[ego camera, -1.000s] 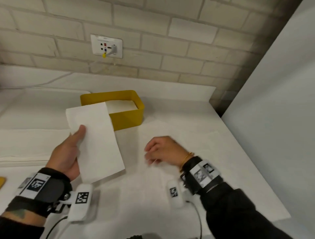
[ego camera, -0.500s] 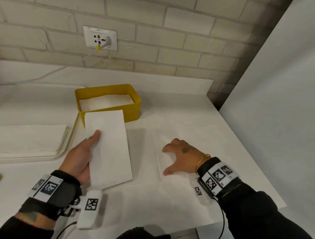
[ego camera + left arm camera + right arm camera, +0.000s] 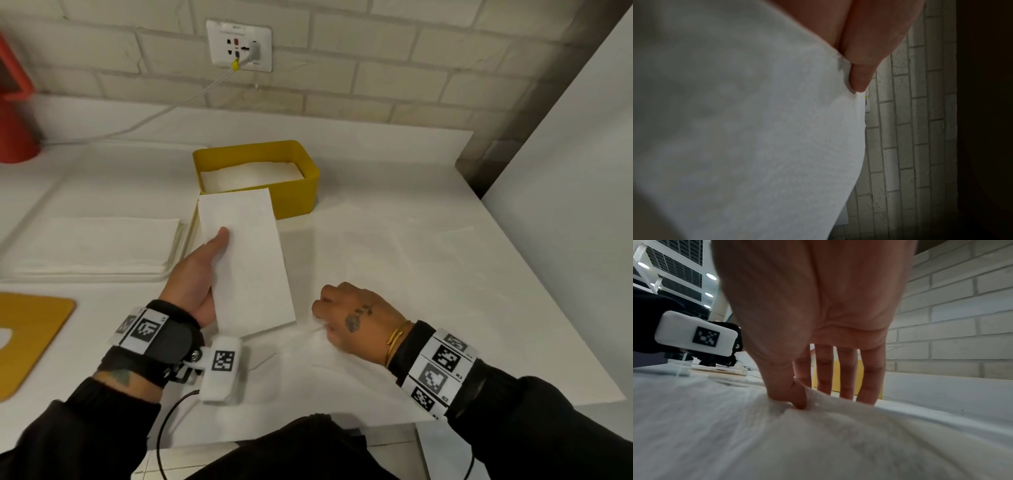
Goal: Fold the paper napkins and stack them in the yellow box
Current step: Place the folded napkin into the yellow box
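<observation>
White folded napkin, pinched in the left hand, points its long side toward the yellow box, while the right hand pinches a flat napkin.

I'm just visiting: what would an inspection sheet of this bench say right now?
Surface: white counter, partly under a flat napkin.
Job's things: yellow box holding white napkins; folded napkin; napkin stack on the left.
Clutter: yellow board, red object.
Hands: left hand holds the folded napkin; right hand pinches the flat napkin.
Cables: white cable from wall socket.
Surroundings: brick wall.
</observation>
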Demonstrator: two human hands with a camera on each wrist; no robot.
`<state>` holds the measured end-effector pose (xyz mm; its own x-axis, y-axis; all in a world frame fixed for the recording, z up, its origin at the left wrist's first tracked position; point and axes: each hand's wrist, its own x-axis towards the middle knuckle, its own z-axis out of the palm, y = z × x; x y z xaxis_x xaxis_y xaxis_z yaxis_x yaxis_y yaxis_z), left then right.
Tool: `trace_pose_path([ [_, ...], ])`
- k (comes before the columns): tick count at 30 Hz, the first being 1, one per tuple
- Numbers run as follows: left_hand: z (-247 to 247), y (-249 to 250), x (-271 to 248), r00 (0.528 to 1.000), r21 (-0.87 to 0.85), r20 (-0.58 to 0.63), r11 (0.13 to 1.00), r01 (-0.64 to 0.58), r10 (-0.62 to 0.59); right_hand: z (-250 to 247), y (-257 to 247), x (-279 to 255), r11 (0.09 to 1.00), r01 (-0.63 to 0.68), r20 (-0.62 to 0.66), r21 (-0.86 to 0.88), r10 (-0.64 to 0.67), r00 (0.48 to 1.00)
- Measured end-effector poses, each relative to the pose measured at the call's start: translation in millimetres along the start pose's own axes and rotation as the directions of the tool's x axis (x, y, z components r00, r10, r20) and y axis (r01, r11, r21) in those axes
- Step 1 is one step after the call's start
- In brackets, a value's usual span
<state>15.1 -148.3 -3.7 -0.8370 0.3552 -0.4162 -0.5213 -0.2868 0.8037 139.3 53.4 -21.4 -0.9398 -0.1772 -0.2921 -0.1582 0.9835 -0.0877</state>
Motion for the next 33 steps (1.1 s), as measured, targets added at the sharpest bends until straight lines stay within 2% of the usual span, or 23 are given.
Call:
trace_pose_path([
  [3, -3, 1, -4, 1.000, -0.008, -0.014, 1.000, -0.013, 0.013, -3, 1, 0, 0.999, -0.015, -0.021, 0.050, 0.016, 1.000],
  [7, -8, 1, -7, 0.999, -0.013, -0.028, 0.999, -0.032, 0.032, -8, -4, 2, 0.989, -0.097, -0.068, 0.108, 0.105, 0.992],
  [9, -8, 1, -8, 0.998, -0.014, -0.040, 0.999, -0.042, 0.042, -7, -13, 9, 0.991, -0.112, -0.105, 0.076, 0.120, 0.987],
  [12, -9, 2, -8, 0.996, -0.004, -0.053, 0.998, -0.066, 0.066, -4, -31, 20, 0.986, -0.167, -0.096, -0.025, 0.164, 0.982],
  [14, -9, 3, -9, 0.995, -0.004, -0.060, 0.997, -0.077, 0.077, -8, -37, 24, 0.976, -0.213, -0.111, 0.035, 0.216, 0.970],
  [16, -10, 5, -10, 0.994, -0.008, -0.069, 0.996, -0.086, 0.086, -17, -36, 20, 0.931, -0.257, -0.173, 0.260, 0.306, 0.936],
  [17, -11, 6, -10, 0.993, -0.011, -0.074, 0.996, -0.091, 0.090, -21, -31, 14, 0.874, -0.275, -0.207, 0.402, 0.379, 0.902],
  [19, -16, 7, -10, 0.992, -0.022, -0.083, 0.995, -0.098, 0.096, -25, -16, -4, 0.710, -0.296, -0.242, 0.639, 0.551, 0.799],
  [21, -21, 8, -10, 0.990, -0.030, -0.094, 0.994, -0.104, 0.101, -23, 5, -27, 0.585, -0.318, -0.234, 0.746, 0.678, 0.696],
  [22, -23, 7, -9, 0.990, -0.032, -0.097, 0.994, -0.103, 0.099, -21, 14, -39, 0.535, -0.344, -0.197, 0.772, 0.716, 0.670],
  [25, -26, 4, -6, 0.992, -0.040, -0.093, 0.995, -0.088, 0.084, -13, 36, -67, 0.410, -0.435, -0.029, 0.802, 0.753, 0.657],
  [28, -22, 2, -2, 0.994, -0.040, -0.076, 0.996, -0.077, 0.074, -7, 48, -78, 0.399, -0.551, 0.117, 0.732, 0.724, 0.680],
  [29, -20, 2, -2, 0.995, -0.042, -0.066, 0.997, -0.072, 0.069, -8, 51, -79, 0.405, -0.584, 0.135, 0.704, 0.730, 0.670],
  [32, -12, 1, -1, 0.997, -0.048, -0.047, 0.997, -0.067, 0.065, -26, 48, -75, 0.464, -0.629, 0.024, 0.624, 0.793, 0.608],
  [33, -9, 1, -1, 0.997, -0.048, -0.040, 0.997, -0.063, 0.061, -35, 42, -68, 0.513, -0.614, -0.028, 0.599, 0.780, 0.625],
])
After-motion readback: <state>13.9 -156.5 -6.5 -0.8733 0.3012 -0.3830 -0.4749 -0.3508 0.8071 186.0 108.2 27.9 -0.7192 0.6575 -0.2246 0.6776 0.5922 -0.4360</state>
